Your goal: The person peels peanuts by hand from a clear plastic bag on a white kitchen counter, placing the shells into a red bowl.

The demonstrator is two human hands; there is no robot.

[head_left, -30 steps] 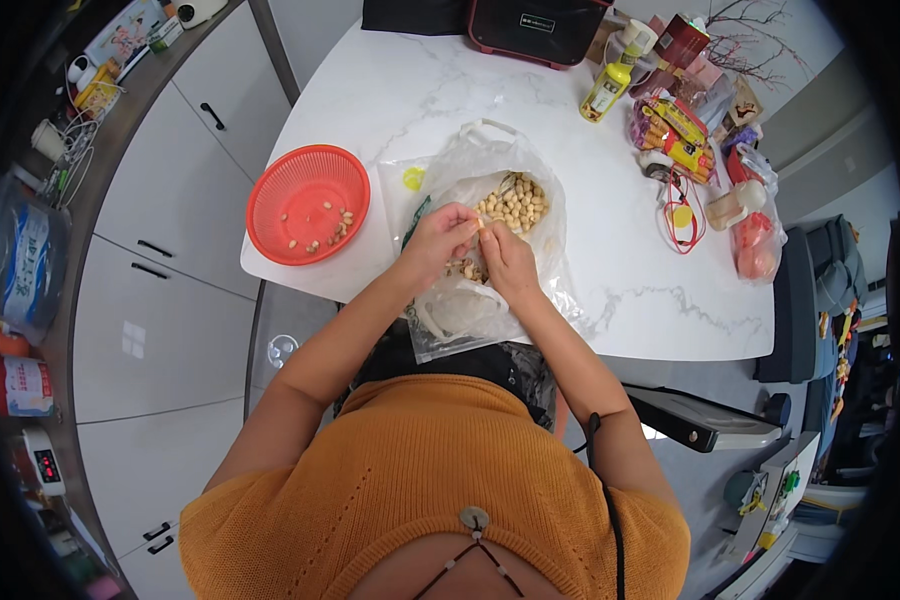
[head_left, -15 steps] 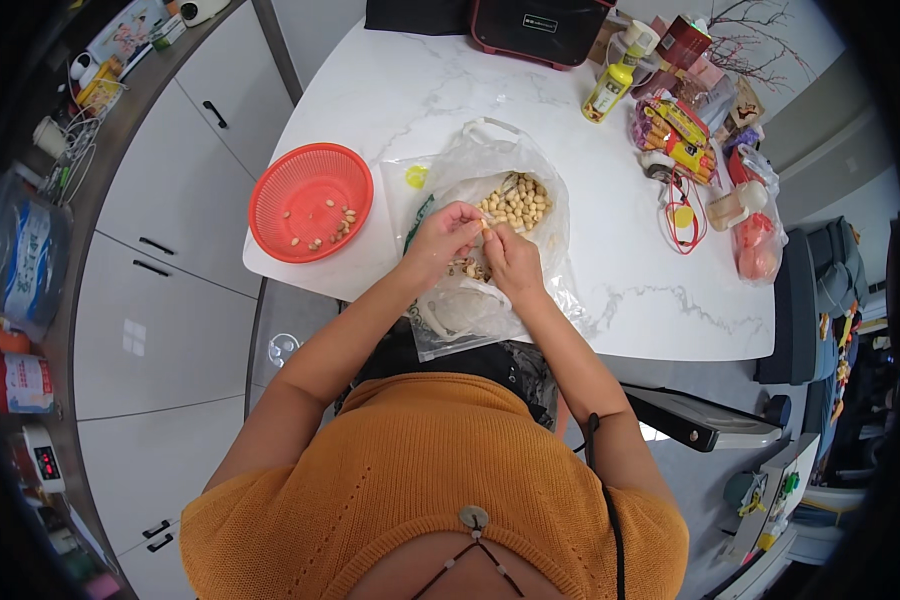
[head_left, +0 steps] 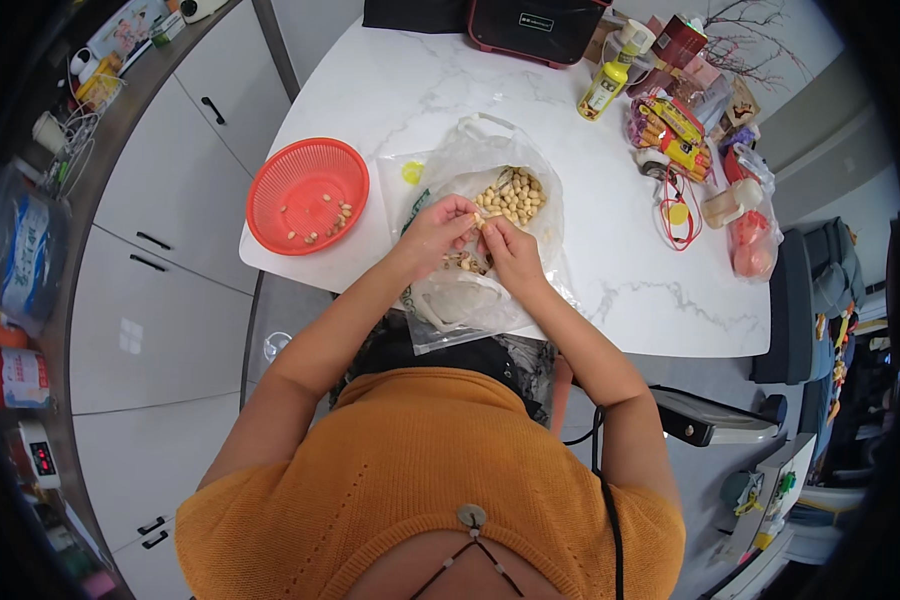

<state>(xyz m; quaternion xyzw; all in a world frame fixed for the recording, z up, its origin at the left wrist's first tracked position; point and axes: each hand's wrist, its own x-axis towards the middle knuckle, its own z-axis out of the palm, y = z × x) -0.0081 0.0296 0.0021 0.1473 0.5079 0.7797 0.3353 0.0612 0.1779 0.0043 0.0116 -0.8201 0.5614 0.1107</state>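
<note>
Above a crinkled clear plastic bag (head_left: 452, 305), my two hands meet fingertip to fingertip. Pinched between them is a small pale peanut (head_left: 479, 221), partly hidden by the fingers. My left hand (head_left: 436, 238) grips it from the left with thumb and forefinger, and my right hand (head_left: 514, 258) from the right. Just beyond the fingers, a heap of pale tan peanuts in their shells (head_left: 515, 196) lies in the bag's mouth. Darker broken shells (head_left: 463, 262) show below the hands. A red plastic basket (head_left: 270, 183) to the left holds several brownish peanut kernels (head_left: 341, 217).
The bag and basket rest on a white marbled table (head_left: 660, 310). Toward the far right stand a yellow bottle (head_left: 604, 92), packaged food (head_left: 675, 135), a red cord (head_left: 681, 228) and a bag of round reddish things (head_left: 752, 245). A black and red appliance (head_left: 535, 28) stands at the back.
Both hands stay together over the bag, with small finger movements around the peanut. The whole view has shifted slightly; basket and bag lie as before.
</note>
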